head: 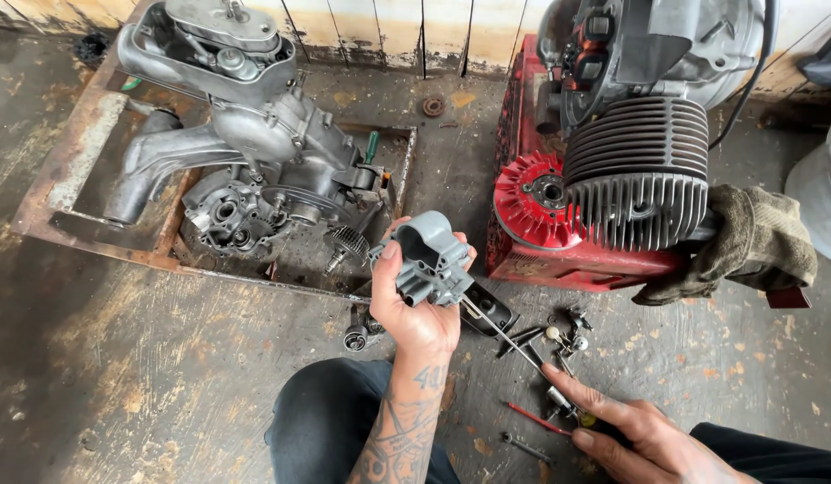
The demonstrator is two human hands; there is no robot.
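Observation:
My left hand [413,305] holds a grey cast metal carburettor body [427,255] upright above the floor, fingers wrapped round its lower part. My right hand [635,430] grips a screwdriver [532,354] by its handle near the lower right. The thin shaft runs up and left, and its tip reaches the underside of the grey body. Small screws and fittings [563,332] lie on the floor just beyond my right hand.
A dismantled silver engine [254,143] sits in a rusty metal tray [75,152] at the upper left. A finned cylinder on a red engine [635,170] stands at the right, with a dirty glove [756,242] beside it. My knee [330,412] is at the bottom.

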